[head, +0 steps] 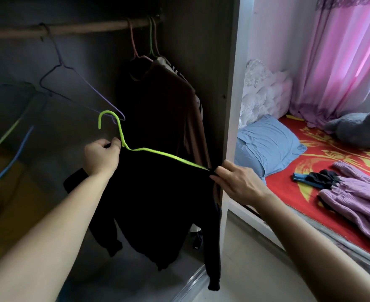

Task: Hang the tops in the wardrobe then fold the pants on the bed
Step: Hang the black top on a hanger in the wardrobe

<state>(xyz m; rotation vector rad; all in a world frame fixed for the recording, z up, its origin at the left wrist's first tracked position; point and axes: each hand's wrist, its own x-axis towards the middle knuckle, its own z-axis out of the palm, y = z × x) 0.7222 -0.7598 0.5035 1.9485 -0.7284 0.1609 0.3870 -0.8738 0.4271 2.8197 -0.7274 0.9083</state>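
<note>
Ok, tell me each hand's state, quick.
Left hand: grips the green hanger at its neck.
Right hand: pinches the black top at the hanger's right end.

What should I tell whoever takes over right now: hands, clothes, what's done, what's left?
Left hand grips the green hanger at its neck; right hand pinches the black top at its shoulder, by the hanger's end.
The hanger is not yet on the rod. A brown top already hangs there.
Left to do: hook it on, then fold the purple pants lying unfolded on the bed.
</note>
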